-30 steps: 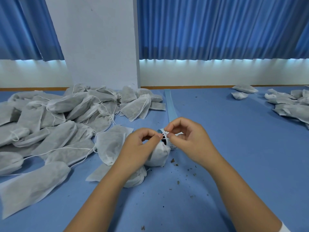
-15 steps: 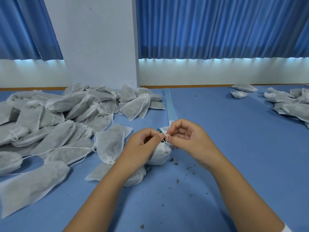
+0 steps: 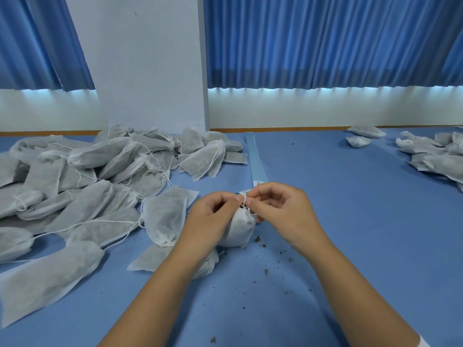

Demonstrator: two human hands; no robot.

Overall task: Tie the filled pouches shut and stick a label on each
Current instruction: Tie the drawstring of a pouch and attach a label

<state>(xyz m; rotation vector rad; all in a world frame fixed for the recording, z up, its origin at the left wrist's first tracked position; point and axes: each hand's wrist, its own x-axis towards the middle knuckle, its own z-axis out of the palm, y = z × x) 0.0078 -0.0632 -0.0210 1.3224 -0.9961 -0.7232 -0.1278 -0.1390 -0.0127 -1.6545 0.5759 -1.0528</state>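
Note:
A round, filled white pouch (image 3: 239,230) stands on the blue table (image 3: 350,221) at the centre, its neck gathered at the top. My left hand (image 3: 213,216) and my right hand (image 3: 280,209) meet just above that neck, each pinching the thin white drawstring (image 3: 244,201) between thumb and forefinger. Behind my hands a blue label strip (image 3: 254,159) runs away from me, with white labels (image 3: 258,183) at its near end. The knot itself is hidden by my fingertips.
A large heap of filled pouches (image 3: 87,176) with loose strings covers the left side. Two pouches (image 3: 165,216) lie right beside my left wrist. A smaller group of pouches (image 3: 436,154) sits at the far right. Dark crumbs (image 3: 273,259) are scattered near the front.
My fingertips have drawn closer together over the pouch neck, and the string loop between them has shrunk. The pouch has stayed in place.

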